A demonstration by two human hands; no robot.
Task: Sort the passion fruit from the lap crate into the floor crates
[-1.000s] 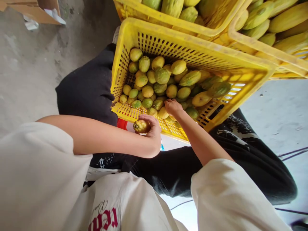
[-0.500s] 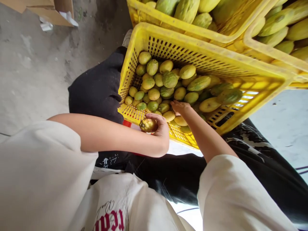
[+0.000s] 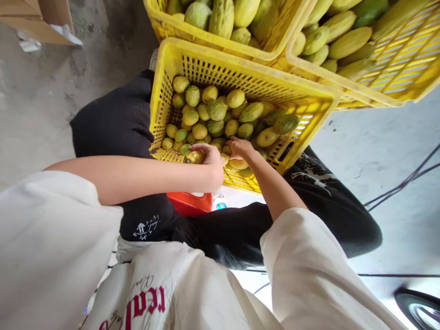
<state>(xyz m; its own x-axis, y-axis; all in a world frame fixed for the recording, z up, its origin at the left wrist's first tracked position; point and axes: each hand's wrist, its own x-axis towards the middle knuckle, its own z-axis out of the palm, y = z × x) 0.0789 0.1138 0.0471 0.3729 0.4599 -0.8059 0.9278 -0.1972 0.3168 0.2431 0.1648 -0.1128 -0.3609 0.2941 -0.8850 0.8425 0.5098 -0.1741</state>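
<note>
A yellow slatted crate (image 3: 240,75) rests tilted on my lap, holding several small green-yellow fruits (image 3: 216,110). My left hand (image 3: 209,160) is at the crate's near rim, fingers curled round a yellowish wrinkled fruit (image 3: 195,157). My right hand (image 3: 240,147) reaches into the crate, palm down with fingers bent over the fruits near the front wall; what it grips, if anything, is hidden.
Two more yellow crates (image 3: 309,64) with larger fruits stand behind. A red container (image 3: 190,202) sits between my dark-trousered legs. Concrete floor to the left, a cardboard box (image 3: 34,18) at top left, cables (image 3: 398,188) on the right floor.
My left hand has moved the wrinkled fruit from outside the crate's near edge up over the rim. My right hand stays among the fruits. The view has shifted.
</note>
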